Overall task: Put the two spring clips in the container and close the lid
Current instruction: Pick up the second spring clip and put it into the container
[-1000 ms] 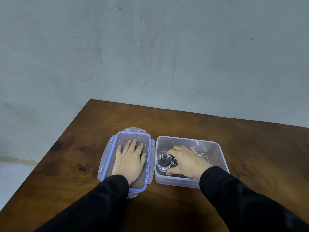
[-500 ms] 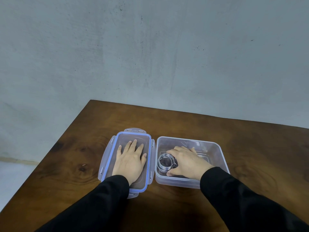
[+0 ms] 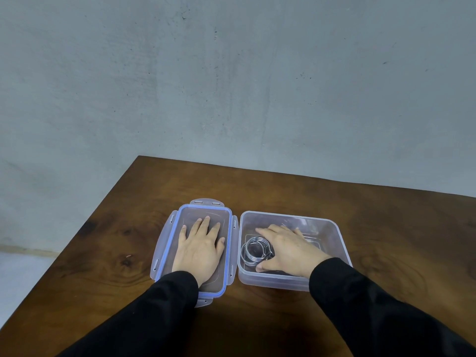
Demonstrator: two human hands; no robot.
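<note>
A clear plastic container sits open on the brown table. Inside it, at the left end, lie silver wire spring clips; their coils overlap, so I cannot separate the two. My right hand is down in the container, thumb and fingers around the clips, hiding their right side. The lid, clear with a blue seal and side latches, lies flat to the left of the container. My left hand rests palm down on the lid with its fingers spread.
The wooden table has its left edge running diagonally close to the lid. A grey wall stands right behind the table's far edge. Both black sleeves reach in from the bottom.
My right hand has lowered the clips a little deeper into the left end of the container. My left hand and the lid have stayed where they were.
</note>
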